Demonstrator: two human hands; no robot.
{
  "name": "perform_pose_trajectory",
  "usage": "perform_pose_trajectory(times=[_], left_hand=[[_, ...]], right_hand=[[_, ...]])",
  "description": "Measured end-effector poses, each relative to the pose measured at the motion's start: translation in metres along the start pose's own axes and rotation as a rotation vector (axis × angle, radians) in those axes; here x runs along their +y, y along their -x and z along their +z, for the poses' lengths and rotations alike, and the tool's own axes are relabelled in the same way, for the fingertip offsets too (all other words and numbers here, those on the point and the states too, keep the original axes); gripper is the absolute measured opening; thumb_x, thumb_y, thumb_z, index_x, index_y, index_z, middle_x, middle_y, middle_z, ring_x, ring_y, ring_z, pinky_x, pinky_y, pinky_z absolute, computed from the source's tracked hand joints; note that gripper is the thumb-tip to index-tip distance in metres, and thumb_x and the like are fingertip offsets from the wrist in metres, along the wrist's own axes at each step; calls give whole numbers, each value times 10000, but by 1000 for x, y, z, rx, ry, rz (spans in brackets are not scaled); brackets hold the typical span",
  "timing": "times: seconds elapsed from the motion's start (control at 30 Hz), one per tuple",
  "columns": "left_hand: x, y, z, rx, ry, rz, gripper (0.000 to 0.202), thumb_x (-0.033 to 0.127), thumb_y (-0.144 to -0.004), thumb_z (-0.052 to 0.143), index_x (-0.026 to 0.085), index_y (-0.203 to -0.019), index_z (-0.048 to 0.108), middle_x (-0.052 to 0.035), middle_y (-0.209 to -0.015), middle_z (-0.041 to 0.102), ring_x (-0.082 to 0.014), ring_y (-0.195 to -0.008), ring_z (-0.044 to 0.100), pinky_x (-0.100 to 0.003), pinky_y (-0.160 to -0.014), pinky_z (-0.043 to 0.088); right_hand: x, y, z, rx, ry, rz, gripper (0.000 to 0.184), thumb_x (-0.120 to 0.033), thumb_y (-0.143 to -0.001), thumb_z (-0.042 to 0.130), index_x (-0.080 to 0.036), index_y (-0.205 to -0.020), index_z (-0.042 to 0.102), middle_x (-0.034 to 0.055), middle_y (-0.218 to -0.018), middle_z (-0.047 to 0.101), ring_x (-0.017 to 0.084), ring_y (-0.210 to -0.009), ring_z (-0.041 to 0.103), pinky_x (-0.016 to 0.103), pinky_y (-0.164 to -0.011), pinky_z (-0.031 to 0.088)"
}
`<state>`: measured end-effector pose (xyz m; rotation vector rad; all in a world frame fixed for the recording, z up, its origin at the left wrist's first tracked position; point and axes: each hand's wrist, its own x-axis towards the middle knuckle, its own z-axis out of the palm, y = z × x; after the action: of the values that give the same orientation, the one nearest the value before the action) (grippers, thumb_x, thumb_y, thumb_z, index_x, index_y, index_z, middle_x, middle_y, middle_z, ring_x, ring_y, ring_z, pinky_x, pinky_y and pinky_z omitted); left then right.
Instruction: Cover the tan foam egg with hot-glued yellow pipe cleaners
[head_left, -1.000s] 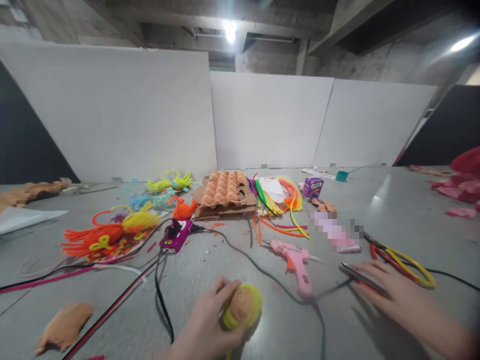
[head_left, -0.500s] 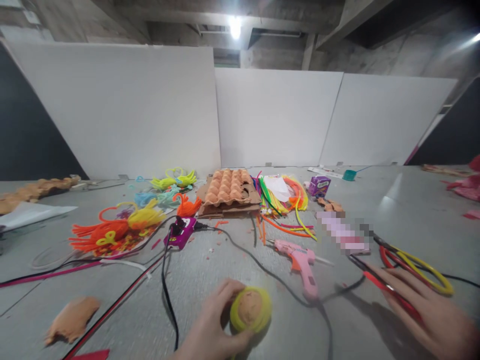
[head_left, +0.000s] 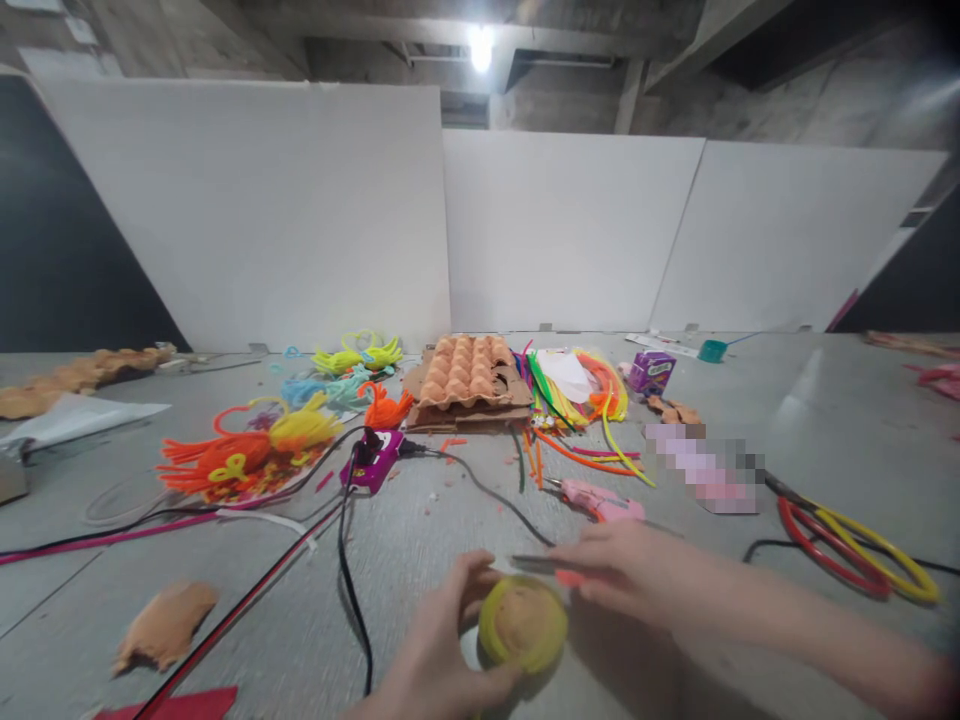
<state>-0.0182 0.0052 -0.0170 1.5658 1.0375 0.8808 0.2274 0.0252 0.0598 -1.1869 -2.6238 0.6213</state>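
Note:
My left hand (head_left: 435,655) is closed around a brown egg-carton cup ringed with yellow pipe cleaner (head_left: 521,625), low in the middle of the grey table (head_left: 787,420). My right hand (head_left: 622,570) reaches in from the right, closed on scissors (head_left: 536,564) with red handles. The dark blades point left, just above the cup. A pink glue gun (head_left: 600,498) lies right behind my right hand, with its black cord running off to the left.
Behind are an egg tray (head_left: 469,375), a purple power strip (head_left: 375,458), bundles of coloured pipe cleaners (head_left: 577,395) and orange and yellow fuzzy figures (head_left: 240,455). Red and yellow loops (head_left: 855,535) lie at the right. A torn carton piece (head_left: 166,625) sits at the left, among cables.
My right hand took the scissors from the table at the right and carried them left to the cup. My left hand turned the cup slightly.

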Motion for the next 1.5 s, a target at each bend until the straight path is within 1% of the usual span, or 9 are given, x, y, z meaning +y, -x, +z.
perform_pose_trajectory(times=[0.13, 0.27, 0.4, 0.53, 0.67, 0.93, 1.07, 1.27, 1.5], left_hand=[[-3, -1, 1, -24, 50, 21, 682, 66, -550, 700, 226, -1142, 402, -100, -1115, 649, -295, -1075, 632, -463, -964, 468], [-9, 0, 2, -1, 22, 7, 691, 73, -546, 714, 225, -1148, 411, -104, -1127, 633, -307, -1092, 623, -479, -974, 464], [-7, 1, 3, 10, 16, 9, 686, 94, -552, 724, 225, -1151, 417, -97, -1105, 635, -307, -1078, 631, -469, -963, 479], [-1, 0, 4, -3, 65, 3, 672, 96, -550, 724, 224, -1133, 414, -100, -1092, 643, -302, -1066, 637, -457, -957, 478], [1, -1, 4, -21, 83, 1, 641, 107, -563, 727, 225, -1108, 411, -98, -1087, 649, -296, -1069, 632, -456, -962, 470], [4, -1, 3, 4, 47, -40, 628, 93, -547, 719, 219, -1094, 438, -94, -1084, 648, -288, -1060, 634, -426, -952, 478], [6, -1, 3, 3, 47, -28, 595, 89, -556, 709, 223, -1071, 441, -95, -1080, 654, -289, -1074, 628, -439, -963, 468], [8, -1, 2, -11, 47, -10, 554, 54, -570, 677, 219, -1050, 455, -84, -1081, 678, -271, -1078, 632, -398, -955, 479], [12, 1, 3, -13, 44, 11, 511, 41, -573, 659, 220, -1016, 478, -70, -1059, 694, -264, -1073, 632, -382, -941, 490]], right_hand=[[-5, -6, -6, -43, 27, -26, 238, -291, -920, 500, -314, -1049, 699, -6, -793, 673, 168, -745, 622, 293, -711, 482], [-10, -5, -5, -53, 24, -20, 237, -285, -932, 481, -285, -990, 711, 12, -835, 679, 176, -803, 622, 291, -736, 471], [-6, -1, 9, -26, -20, 2, 244, -265, -923, 489, -284, -1066, 686, 25, -945, 668, 153, -794, 619, 258, -714, 469], [1, 3, 25, 19, -2, 26, 252, -250, -913, 495, -291, -1081, 678, 25, -928, 658, 165, -789, 613, 290, -736, 479], [-5, 12, 28, 50, -61, 60, 263, -273, -942, 452, -302, -1089, 668, 31, -952, 668, 184, -870, 621, 336, -827, 487], [-27, 29, 32, 4, -173, 274, 342, -291, -964, 402, -261, -1255, 580, 77, -1269, 596, 217, -1185, 533, 400, -1018, 407], [-29, 33, 42, 56, -141, 311, 394, -296, -955, 392, -227, -1306, 556, 105, -1201, 644, 211, -1078, 610, 363, -955, 468], [-27, 38, 64, 231, -48, 304, 348, -246, -899, 443, -240, -1168, 663, 73, -1136, 689, 203, -1027, 651, 294, -875, 524], [-26, 45, 69, 331, 109, 239, 392, -220, -885, 466, -295, -1242, 609, 38, -1027, 718, 183, -890, 691, 272, -767, 561]])
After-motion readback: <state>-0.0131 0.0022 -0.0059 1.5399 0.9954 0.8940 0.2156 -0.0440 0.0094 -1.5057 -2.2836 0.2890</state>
